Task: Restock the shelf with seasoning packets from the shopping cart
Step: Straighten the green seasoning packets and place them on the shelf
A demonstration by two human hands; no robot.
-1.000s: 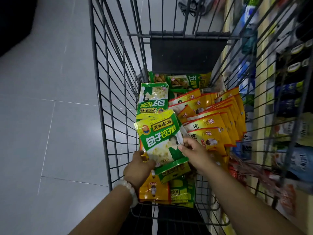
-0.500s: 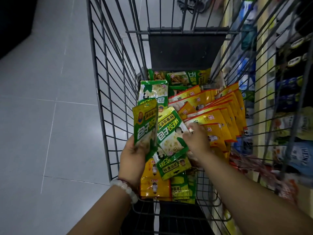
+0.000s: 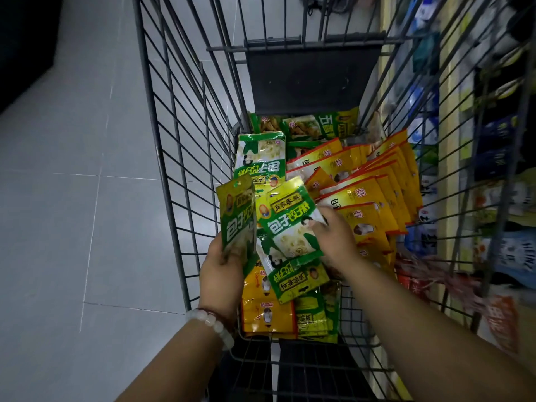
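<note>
Inside the wire shopping cart point(image 3: 174, 181) lie several green and several yellow-orange seasoning packets point(image 3: 374, 198). My left hand point(image 3: 223, 274) grips a green packet point(image 3: 238, 219) upright near the cart's left wall. My right hand point(image 3: 333, 236) pinches the right edge of another green packet point(image 3: 290, 224), tilted above the pile. A further green packet point(image 3: 295, 278) lies just under it.
Store shelves point(image 3: 452, 175) with blue and dark packaged goods run along the cart's right side. Grey floor tiles point(image 3: 87, 227) spread to the left. More green packets point(image 3: 304, 126) sit at the cart's far end, below a dark flap point(image 3: 313, 76).
My left hand took one green packet and raised it upright at the left. My right hand moved up onto a second green packet and lifted its edge.
</note>
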